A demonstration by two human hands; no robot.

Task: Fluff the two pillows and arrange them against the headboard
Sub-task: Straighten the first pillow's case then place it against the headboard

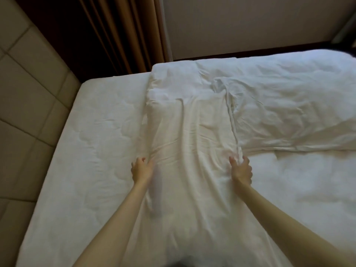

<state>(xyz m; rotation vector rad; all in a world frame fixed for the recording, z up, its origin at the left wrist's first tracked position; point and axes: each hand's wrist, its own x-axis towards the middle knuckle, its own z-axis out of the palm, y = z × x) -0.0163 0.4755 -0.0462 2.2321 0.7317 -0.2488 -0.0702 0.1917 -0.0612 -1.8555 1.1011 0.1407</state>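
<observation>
A long white pillow [190, 135] lies lengthwise on the bed in front of me, its case wrinkled. My left hand [141, 170] presses against its left side, fingers curled into the fabric. My right hand [241, 170] grips the pillow's right edge, pinching a fold of the case. A second white pillow [289, 112] lies flat at the right, its near-left corner touching the first. The padded beige headboard [28, 93] runs along the left side of the view.
The white mattress [86, 151] spreads out to the left and right of the pillows. Brown curtains [123, 31] hang beyond the bed's far edge, next to a pale wall [250, 22]. A dark gap separates bed and wall.
</observation>
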